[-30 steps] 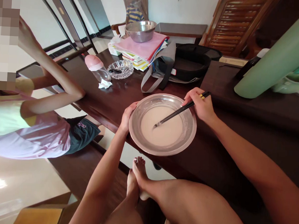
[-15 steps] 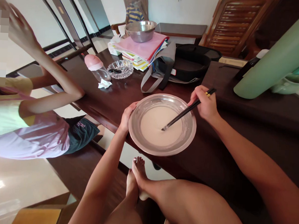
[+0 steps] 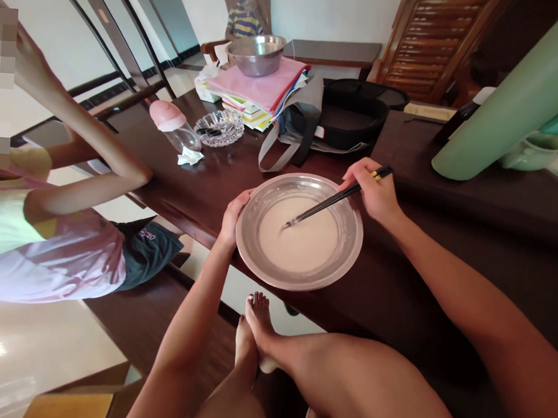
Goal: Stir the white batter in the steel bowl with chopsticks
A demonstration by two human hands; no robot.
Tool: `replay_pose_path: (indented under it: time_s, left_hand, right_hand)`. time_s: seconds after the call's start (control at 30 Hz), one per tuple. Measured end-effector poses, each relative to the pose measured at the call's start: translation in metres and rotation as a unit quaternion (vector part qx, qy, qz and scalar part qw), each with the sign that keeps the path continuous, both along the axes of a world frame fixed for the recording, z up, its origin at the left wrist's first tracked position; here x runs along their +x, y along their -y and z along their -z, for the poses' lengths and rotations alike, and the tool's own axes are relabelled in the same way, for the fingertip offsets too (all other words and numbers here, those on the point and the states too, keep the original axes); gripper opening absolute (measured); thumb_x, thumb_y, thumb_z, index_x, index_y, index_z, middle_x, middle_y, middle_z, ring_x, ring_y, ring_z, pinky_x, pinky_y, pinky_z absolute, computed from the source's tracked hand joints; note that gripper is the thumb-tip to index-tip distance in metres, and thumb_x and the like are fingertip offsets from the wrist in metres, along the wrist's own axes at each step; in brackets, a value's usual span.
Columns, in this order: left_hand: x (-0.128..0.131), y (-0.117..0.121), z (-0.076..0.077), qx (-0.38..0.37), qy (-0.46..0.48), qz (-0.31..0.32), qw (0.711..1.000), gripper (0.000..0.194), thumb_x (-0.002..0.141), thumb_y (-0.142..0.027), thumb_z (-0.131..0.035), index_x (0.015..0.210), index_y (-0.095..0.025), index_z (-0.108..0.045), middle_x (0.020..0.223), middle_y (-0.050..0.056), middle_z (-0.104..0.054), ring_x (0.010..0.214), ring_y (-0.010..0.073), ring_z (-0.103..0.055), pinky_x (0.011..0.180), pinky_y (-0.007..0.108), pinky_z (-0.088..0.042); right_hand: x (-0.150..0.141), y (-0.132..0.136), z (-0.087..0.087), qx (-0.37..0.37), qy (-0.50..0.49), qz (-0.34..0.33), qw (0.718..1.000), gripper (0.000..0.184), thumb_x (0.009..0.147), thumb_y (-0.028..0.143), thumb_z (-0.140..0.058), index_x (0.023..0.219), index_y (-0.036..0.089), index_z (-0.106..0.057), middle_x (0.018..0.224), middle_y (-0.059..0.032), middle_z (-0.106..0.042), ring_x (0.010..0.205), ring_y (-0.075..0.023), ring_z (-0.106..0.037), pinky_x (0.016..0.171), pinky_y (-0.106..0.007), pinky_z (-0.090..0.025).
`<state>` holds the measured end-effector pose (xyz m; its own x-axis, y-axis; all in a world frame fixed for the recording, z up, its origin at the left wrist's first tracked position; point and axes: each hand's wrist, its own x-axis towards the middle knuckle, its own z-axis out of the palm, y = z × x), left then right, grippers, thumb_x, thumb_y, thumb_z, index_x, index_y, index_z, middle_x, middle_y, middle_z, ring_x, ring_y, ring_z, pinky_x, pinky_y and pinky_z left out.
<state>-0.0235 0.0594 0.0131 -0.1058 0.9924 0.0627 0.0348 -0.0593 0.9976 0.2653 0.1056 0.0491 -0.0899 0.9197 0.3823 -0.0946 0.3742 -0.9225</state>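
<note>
Chopsticks (image 3: 329, 202), gripped by the right hand (image 3: 374, 193), dip into pale liquid (image 3: 305, 245), apparently mid-stir; the left hand (image 3: 232, 220) clasps the bowl (image 3: 298, 281) at the near edge of the table (image 3: 224, 174). Further strokes call for steadiness.

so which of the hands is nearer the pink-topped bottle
Left hand, gripping the bowl, below and right of the bottle; the right hand, holding chopsticks, is farther right.

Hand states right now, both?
Left hand: holding the metal bowl by its rim.
Right hand: closed on black chopsticks, tips in the pale liquid.
</note>
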Motion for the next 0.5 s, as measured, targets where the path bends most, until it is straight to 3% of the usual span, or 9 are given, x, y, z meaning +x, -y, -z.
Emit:
replay_pose_path:
  time_s: [0.13,0.27,0.4,0.5]
  left_hand:
    - [0.0007,0.0006,-0.0006,-0.004,0.004,0.003,1.0,0.038,0.082,-0.042,-0.048,0.103,-0.019,-0.07,0.104,0.004,-0.072,0.11,0.0267,-0.059,0.099,0.037,-0.043]
    - [-0.0001,0.0006,-0.0003,-0.008,0.003,0.006,1.0,0.039,0.083,-0.043,-0.047,0.105,-0.02,-0.069,0.104,0.004,-0.072,0.111,0.0268,-0.059,0.098,0.036,-0.044]
    - [-0.0005,0.0003,0.0004,-0.001,0.0,0.002,1.0,0.037,0.083,-0.042,-0.048,0.102,-0.019,-0.07,0.104,0.004,-0.072,0.11,0.0266,-0.059,0.099,0.036,-0.043]
    - [0.0006,0.0004,-0.0005,-0.004,0.006,0.004,1.0,0.038,0.082,-0.042,-0.048,0.102,-0.018,-0.07,0.106,0.004,-0.071,0.109,0.0266,-0.059,0.098,0.036,-0.044]
  right_hand:
    - [0.0015,-0.0005,-0.0007,0.003,-0.02,0.019,1.0,0.042,0.079,0.058,-0.06,0.059,0.021,-0.057,0.046,0.0038,-0.057,0.039,-0.0095,-0.057,0.039,-0.022,-0.041]
    - [0.0009,0.0008,-0.0011,-0.004,0.009,-0.019,1.0,0.039,0.077,0.058,-0.062,0.064,0.021,-0.061,0.049,0.0025,-0.062,0.045,-0.0115,-0.061,0.046,-0.024,-0.048]
    - [0.0023,-0.0017,0.0003,0.003,-0.024,0.045,0.999,0.041,0.079,0.057,-0.06,0.06,0.021,-0.058,0.044,0.0041,-0.056,0.039,-0.0091,-0.056,0.04,-0.021,-0.042]
    - [0.0002,-0.0006,0.0014,-0.009,-0.012,0.01,1.0,0.042,0.079,0.057,-0.059,0.06,0.02,-0.058,0.045,0.0037,-0.057,0.039,-0.0097,-0.057,0.039,-0.021,-0.042]
